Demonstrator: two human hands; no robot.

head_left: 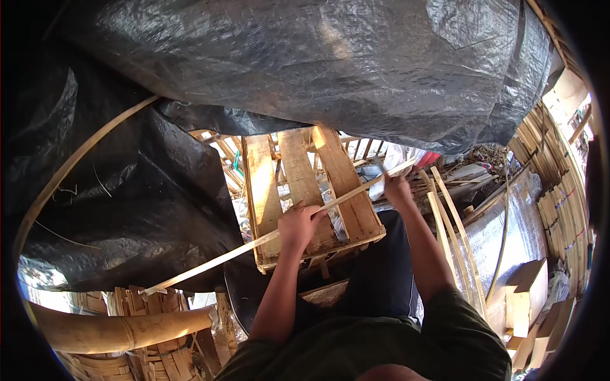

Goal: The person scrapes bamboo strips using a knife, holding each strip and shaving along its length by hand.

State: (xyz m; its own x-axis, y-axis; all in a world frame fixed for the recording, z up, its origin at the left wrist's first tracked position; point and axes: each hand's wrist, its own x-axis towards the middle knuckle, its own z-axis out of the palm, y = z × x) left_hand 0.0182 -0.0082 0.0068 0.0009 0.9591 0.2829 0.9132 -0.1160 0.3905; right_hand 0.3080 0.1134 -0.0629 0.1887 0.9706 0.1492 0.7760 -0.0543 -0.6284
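A long, pale bamboo strip (pixel 254 244) runs slantwise from the lower left up to the right, across a wooden plank bench (pixel 298 168). My left hand (pixel 298 227) is closed around its middle, just over the bench. Beside the strip's upper right end, my right hand (pixel 398 192) is closed on what looks like a knife (pixel 380 164). Only a short grey stretch of the blade shows, close to the strip. The knife's handle is hidden in my fist.
Several pale strips (pixel 454 232) lean beside my right arm. Black plastic sheeting (pixel 343 70) hangs ahead and at left. A thick bamboo pole (pixel 127 327) lies at lower left. Wood blocks (pixel 526 298) and bundled slats (pixel 565 216) sit at right.
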